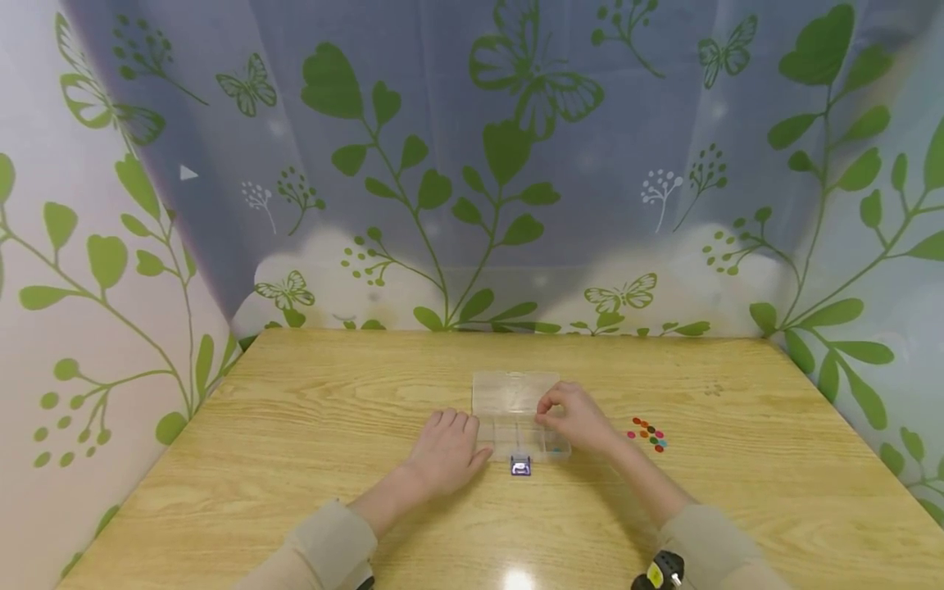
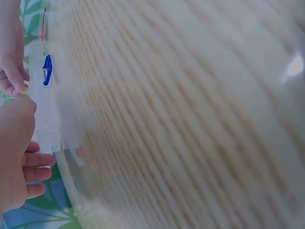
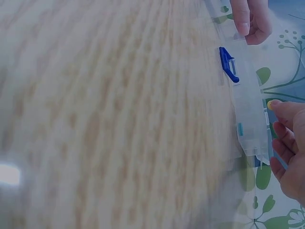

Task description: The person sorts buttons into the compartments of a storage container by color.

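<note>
A clear plastic compartment box lies on the table, its lid raised at the back. Its blue-purple latch hangs at the front. At the box's left end rests my left hand, thumb toward the front; in the left wrist view its fingers look nearly straight. Over the right-hand compartments, my right hand pinches a small round yellow piece between thumb and fingertip. A small blue-green piece lies inside the box at the right end.
Several small round coloured pieces lie in a loose group right of the box, beside my right forearm. Farther back right are some small pale or clear bits. A patterned curtain hangs behind the wooden table.
</note>
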`<state>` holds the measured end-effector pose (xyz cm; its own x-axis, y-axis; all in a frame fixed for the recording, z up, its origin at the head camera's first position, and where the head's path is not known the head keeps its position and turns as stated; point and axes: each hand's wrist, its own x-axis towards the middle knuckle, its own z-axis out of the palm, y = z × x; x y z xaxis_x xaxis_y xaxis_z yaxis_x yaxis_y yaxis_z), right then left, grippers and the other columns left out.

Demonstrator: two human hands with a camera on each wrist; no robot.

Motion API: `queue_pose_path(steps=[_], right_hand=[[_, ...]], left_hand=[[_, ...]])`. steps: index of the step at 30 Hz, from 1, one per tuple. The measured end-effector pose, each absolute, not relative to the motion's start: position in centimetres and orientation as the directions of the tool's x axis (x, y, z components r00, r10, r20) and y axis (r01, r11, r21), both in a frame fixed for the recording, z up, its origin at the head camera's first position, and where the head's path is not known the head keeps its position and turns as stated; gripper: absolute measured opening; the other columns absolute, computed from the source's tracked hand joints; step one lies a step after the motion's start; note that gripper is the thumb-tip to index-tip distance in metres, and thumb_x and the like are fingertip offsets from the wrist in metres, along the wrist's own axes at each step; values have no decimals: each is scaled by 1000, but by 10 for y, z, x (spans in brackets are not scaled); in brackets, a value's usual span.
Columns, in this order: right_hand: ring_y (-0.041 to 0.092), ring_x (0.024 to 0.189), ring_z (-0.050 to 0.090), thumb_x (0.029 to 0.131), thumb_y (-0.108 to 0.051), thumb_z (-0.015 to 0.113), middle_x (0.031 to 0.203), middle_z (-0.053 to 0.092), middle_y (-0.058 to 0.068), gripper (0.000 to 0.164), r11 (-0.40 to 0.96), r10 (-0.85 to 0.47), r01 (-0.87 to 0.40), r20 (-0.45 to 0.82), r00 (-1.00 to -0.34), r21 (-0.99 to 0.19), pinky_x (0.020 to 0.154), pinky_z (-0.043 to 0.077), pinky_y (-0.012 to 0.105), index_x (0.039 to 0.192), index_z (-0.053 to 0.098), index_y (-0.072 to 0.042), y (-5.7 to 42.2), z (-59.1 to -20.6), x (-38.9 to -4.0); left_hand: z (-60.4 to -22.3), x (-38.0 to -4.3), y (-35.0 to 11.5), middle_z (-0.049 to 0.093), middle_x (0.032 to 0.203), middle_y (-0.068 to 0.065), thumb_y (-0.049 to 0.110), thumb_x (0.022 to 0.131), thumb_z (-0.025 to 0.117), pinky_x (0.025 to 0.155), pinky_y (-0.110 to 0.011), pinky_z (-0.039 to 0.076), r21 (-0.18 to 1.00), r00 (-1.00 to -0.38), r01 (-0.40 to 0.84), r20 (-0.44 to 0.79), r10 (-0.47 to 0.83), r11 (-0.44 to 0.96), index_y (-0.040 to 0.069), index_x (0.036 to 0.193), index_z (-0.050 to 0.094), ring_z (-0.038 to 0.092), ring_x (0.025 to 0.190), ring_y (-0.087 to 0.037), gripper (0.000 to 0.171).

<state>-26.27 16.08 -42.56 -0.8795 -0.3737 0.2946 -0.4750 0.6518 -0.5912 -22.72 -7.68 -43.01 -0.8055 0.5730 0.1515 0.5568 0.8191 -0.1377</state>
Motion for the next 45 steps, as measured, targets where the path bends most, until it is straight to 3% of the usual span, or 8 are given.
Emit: queue_pose_path(steps=[7,15,25,45], right_hand=[[27,96,49,83,-11,67,88,56,-1,8,661,-359,-445,266,-895,-605,86,40,49,76,64,-12,160,-425,-263],[29,92,50,83,-15,67,84,56,-3,9,627,-369,-520,367,-854,-581,83,40,50,76,63,-12,164,-427,-262],[29,98,51,86,-12,65,90,58,0,5,674,-346,-436,267,-900,-596,86,41,50,82,65,-9,180,-422,-258],[31,103,48,90,-16,62,96,58,4,10,672,-268,-379,269,-925,-636,84,41,51,93,64,-7,229,-423,-251]], left_hand=[[-429,-228,-76,57,107,-11,46,96,39,97,-41,37,-141,-801,558,164,575,818,2,113,52,51,106,-26,48],[-429,-229,-76,57,107,-11,46,96,39,97,-41,37,-147,-802,557,159,575,817,2,113,52,51,106,-26,49],[-429,-225,-77,57,107,-11,46,97,38,98,-41,37,-138,-804,561,142,577,816,2,113,51,51,107,-26,49],[-429,-227,-77,57,108,-12,46,97,38,97,-41,38,-153,-798,566,147,585,810,1,115,51,51,106,-26,50]])
